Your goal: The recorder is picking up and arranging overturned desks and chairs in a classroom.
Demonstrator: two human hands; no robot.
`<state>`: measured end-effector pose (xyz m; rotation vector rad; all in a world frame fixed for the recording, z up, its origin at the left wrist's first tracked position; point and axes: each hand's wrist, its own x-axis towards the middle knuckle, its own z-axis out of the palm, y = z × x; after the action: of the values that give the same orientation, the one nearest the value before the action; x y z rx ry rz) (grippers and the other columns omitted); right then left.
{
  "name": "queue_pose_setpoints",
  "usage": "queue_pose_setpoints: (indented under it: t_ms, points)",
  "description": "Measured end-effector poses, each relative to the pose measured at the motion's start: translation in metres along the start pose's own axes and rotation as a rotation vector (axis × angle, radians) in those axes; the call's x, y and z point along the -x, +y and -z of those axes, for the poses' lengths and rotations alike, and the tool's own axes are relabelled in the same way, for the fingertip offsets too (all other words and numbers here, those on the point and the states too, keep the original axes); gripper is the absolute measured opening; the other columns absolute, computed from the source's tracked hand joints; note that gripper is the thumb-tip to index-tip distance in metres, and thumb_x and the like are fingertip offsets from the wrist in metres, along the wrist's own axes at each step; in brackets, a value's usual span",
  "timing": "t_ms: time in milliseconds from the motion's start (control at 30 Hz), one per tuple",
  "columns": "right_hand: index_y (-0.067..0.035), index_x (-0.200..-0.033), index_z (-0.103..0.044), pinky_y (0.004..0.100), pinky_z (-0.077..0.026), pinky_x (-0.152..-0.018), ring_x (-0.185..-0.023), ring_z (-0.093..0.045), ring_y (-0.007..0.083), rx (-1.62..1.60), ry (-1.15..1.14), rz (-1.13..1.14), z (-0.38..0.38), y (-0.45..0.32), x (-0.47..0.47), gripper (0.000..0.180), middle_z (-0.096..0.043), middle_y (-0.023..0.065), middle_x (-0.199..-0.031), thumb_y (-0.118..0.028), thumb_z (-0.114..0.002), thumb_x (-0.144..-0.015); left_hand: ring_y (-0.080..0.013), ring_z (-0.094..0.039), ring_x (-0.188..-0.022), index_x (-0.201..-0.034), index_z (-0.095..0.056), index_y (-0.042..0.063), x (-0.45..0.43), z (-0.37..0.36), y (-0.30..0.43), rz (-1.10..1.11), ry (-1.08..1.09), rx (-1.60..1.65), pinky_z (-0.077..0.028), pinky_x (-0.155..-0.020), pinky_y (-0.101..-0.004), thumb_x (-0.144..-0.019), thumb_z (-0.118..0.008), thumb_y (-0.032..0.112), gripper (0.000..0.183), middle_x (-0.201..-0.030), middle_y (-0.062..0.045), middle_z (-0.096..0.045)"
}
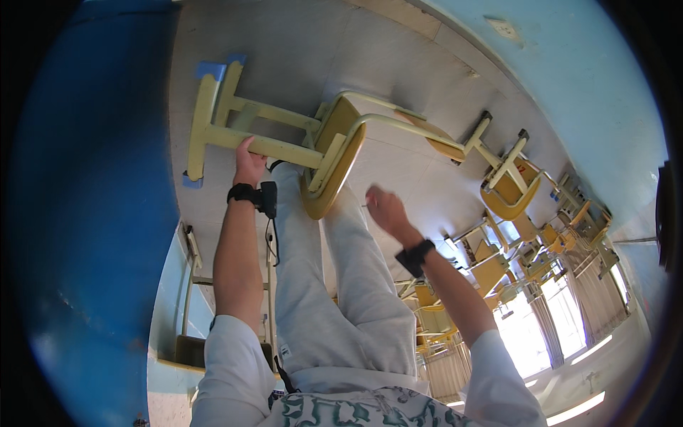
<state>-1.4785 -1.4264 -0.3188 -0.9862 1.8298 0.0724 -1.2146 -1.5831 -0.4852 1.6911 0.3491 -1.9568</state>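
A school chair [336,173] with a wooden seat and a pale yellow metal frame lies tipped over before my legs. Its feet carry blue end caps [211,70] and point to the left. My left hand [251,161] grips the near upright leg tube [277,150], thumb over the top, with the other fingers hidden behind it. To the right of the seat, my right hand [388,212] is in the air, apart from the chair. Its fingers are curled and blurred; whether something small is between them cannot be made out. The wooden backrest [435,137] is near the floor.
Another tipped chair [509,189] lies farther right, beyond the backrest. Several desks and chairs [491,267] crowd the room at right. A blue panel [96,213] rises close on my left, and a light blue wall [576,69] borders the tiled floor [395,48].
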Motion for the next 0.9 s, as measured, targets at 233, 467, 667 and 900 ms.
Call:
queue_pose_setpoints:
  t_ms: [233,467,667,900]
  points:
    - [-0.004,-0.094,-0.053,0.0431,-0.045,-0.074,-0.086,-0.055,0.0361,-0.149,0.135,0.211,-0.033,-0.060,-0.099,0.027,-0.057,0.0188,-0.091,-0.007,-0.052,-0.067,-0.0228,-0.049,-0.095,-0.096,-0.050,0.008,0.026,-0.006,-0.030,-0.041,-0.035,0.057,-0.037,-0.085,-0.0368,-0.079,-0.056,0.017,0.020,-0.096,-0.006,-0.052]
    - [-0.001,-0.102,-0.050,0.0417,-0.043,-0.076,-0.090,-0.053,0.0374,-0.142,-0.165,0.345,-0.085,-0.081,-0.107,0.048,-0.056,0.0220,-0.095,-0.017,-0.068,-0.061,-0.0206,-0.051,-0.091,-0.105,-0.047,0.005,0.062,-0.012,-0.064,-0.238,-0.029,-0.021,-0.041,-0.082,-0.0345,-0.081,-0.059,0.036,0.041,-0.097,-0.006,-0.052]
    - [-0.002,-0.089,-0.056,0.0413,-0.046,-0.073,-0.086,-0.057,0.0339,-0.007,0.002,0.135,-0.086,-0.075,-0.091,0.043,-0.060,0.0181,-0.088,-0.029,-0.073,-0.060,-0.0146,-0.053,-0.080,-0.099,-0.050,0.003,0.116,-0.044,-0.077,-0.354,-0.088,-0.271,-0.042,-0.071,-0.0287,-0.084,-0.057,0.030,0.031,-0.088,-0.005,-0.055]
    - [0.001,-0.096,-0.058,0.0353,-0.047,-0.065,-0.078,-0.061,0.0313,-0.215,0.160,0.451,-0.018,-0.079,-0.045,0.033,-0.061,0.0210,-0.083,-0.013,-0.066,-0.067,-0.0119,-0.051,-0.082,-0.101,-0.051,-0.001,0.171,-0.090,-0.086,-0.668,-0.249,-0.396,-0.042,-0.070,-0.0277,-0.085,-0.054,0.023,0.029,-0.092,-0.006,-0.055]
